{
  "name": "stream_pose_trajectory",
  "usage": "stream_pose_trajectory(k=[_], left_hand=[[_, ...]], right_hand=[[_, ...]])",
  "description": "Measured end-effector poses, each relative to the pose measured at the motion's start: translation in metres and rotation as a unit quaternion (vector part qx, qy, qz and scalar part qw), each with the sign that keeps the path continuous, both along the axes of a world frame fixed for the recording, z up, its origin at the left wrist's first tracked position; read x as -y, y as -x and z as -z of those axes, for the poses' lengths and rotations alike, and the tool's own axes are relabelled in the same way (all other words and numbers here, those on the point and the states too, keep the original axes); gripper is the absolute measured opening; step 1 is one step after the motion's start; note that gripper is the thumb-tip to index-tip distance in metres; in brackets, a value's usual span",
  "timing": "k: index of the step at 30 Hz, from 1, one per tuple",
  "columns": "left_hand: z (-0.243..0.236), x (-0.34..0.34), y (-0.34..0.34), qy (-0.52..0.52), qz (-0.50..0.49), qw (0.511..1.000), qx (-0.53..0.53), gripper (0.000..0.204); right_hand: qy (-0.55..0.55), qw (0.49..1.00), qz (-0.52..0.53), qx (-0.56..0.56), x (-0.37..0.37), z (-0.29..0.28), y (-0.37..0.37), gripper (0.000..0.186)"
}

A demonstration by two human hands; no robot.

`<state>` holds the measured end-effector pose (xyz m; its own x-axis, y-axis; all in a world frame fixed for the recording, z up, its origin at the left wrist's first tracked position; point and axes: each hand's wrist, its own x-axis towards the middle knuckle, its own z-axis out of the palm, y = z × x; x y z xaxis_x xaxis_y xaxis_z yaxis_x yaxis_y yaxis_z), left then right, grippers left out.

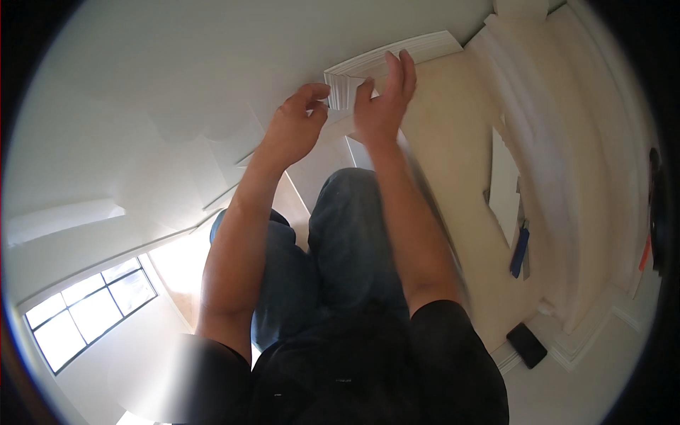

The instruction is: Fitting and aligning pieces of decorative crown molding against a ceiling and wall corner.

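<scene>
A white moulding [425,49] runs along the wall near the top centre, with a short ridged return piece [341,92] at its left end. My left hand [294,120] is just left of that piece, fingers curled toward the thumb; whatever sits at its fingertips is too small to make out. My right hand [379,106] is at the piece's right side, fingers raised and apart, thumb near or touching it. My bent denim-clad knees [340,212] are below, over a pale stepped surface [319,156].
A beige ledge [446,142] on the right carries a white board strip [503,191] and a blue-handled tool [520,249]. A black rectangular object [526,345] lies lower right. An orange-and-black item [645,251] is at the far right. A gridded window [88,304] is lower left.
</scene>
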<state>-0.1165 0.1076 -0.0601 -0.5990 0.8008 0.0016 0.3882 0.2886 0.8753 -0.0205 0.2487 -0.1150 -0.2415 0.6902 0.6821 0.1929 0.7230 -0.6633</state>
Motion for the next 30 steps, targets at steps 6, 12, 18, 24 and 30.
stream_pose_trajectory(k=[6,12,18,24,30], left_hand=[[0.005,-0.017,-0.009,0.045,0.039,0.998,-0.007,0.040],[0.017,-0.019,-0.006,0.056,0.025,0.998,-0.010,0.045],[0.023,-0.018,-0.003,0.060,0.045,0.996,-0.043,0.049],[0.027,-0.019,-0.002,0.070,0.058,0.995,-0.029,0.053],[0.035,-0.019,-0.001,0.047,0.040,0.996,-0.068,0.048]], right_hand=[[-0.234,0.949,-0.031,0.207,-0.082,-0.015,-0.034,0.041],[-0.285,0.914,-0.116,0.264,-0.109,-0.034,-0.037,0.037],[-0.271,0.924,-0.121,0.243,-0.108,-0.025,-0.050,0.031],[-0.248,0.938,-0.116,0.215,-0.103,-0.016,-0.055,0.029],[-0.232,0.936,-0.127,0.232,-0.100,-0.030,-0.042,0.031]])
